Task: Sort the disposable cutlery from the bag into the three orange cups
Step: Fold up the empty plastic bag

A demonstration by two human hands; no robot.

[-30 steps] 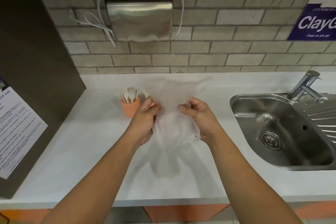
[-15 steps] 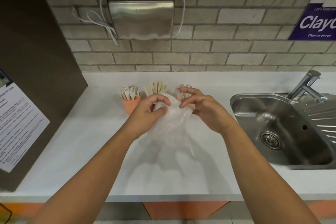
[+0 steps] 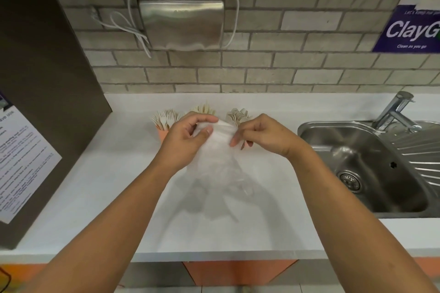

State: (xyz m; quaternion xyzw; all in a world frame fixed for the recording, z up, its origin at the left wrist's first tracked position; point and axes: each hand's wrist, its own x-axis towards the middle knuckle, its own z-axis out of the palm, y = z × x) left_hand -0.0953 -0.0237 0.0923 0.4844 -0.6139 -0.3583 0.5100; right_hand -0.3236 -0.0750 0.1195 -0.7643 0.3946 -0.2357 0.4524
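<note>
currently: one clear plastic bag [image 3: 221,150], hanging between two hands over the white counter [image 3: 119,185], left hand [image 3: 185,143] and right hand [image 3: 264,137] each pinching its top edge with curled fingers; behind them three cutlery bunches [image 3: 203,110], one orange cup [image 3: 162,134] showing, any others hidden.

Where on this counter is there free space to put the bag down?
Bare counter lies between the dark panel and the left hand, a narrower patch between the right hand and the sink. A strip runs behind the cups along the brick wall. Crowded: the middle, with hands, bag and cups.
</note>
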